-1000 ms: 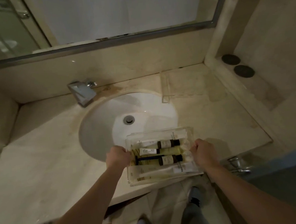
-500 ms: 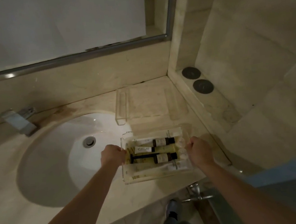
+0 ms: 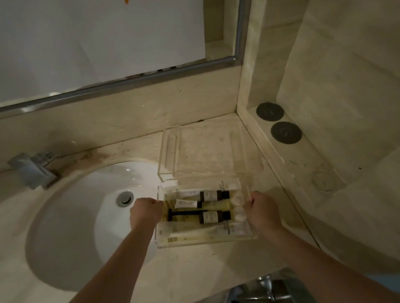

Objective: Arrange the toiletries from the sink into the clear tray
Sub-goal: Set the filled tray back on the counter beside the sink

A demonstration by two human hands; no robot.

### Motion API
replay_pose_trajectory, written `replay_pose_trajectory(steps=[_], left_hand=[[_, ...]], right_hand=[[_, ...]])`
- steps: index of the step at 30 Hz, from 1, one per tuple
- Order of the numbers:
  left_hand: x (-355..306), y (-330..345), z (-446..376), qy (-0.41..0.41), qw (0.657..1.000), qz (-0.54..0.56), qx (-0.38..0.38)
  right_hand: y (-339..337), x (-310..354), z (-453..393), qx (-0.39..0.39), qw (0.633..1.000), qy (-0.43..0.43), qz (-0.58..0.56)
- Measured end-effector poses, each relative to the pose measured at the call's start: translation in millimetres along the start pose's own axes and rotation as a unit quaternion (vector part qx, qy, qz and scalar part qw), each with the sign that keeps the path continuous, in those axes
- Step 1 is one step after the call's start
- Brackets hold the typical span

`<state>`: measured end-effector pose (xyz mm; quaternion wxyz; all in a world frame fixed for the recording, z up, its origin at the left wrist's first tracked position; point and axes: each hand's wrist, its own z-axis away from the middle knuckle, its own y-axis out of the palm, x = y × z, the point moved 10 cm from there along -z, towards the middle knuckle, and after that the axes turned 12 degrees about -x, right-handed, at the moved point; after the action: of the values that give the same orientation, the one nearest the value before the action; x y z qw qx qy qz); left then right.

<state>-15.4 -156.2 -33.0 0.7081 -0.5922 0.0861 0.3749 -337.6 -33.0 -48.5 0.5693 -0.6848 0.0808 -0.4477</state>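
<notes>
Clear tray (image 3: 204,242), toiletries (image 3: 210,207) side by side.

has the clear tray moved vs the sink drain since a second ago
Yes. The clear tray has shifted right, away from the drain, toward the empty acrylic stand.

Labels on bottles (image 3: 210,195) and tubes (image 3: 202,234) in clear tray (image 3: 203,242) perhaps printed; too blurred, nothing legible.

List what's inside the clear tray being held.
The clear tray holds two dark-capped bottles, a small white tube, a black-handled item and a long pale tube. Anything beneath them is hidden.
</notes>
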Motion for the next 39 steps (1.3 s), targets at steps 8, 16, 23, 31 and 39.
replay_pose_trajectory(steps=[8,16,23,31,39], left_hand=[[-5.8,14.6,-10.3,-0.003,0.999,0.05,0.021],[-10.0,28.7,-14.8,-0.006,0.997,0.068,0.037],[-27.8,32.7,-18.9,0.017,0.996,0.077,0.038],[-25.5,32.8,-34.4,-0.004,0.996,0.081,0.024],[-23.7,36.2,-45.9,-0.024,0.995,0.095,0.004]], right_hand=[[-0.7,-0.5,-17.5,-0.01,1.0,0.007,0.0],[4.5,-13.8,-25.2,-0.026,0.999,0.022,0.001],[6.7,-16.4,-34.2,-0.036,0.999,0.034,0.007],[11.9,-1.2,-39.8,-0.039,0.998,0.047,-0.007],[12.0,0.8,-55.5,-0.044,0.998,0.052,0.013]])
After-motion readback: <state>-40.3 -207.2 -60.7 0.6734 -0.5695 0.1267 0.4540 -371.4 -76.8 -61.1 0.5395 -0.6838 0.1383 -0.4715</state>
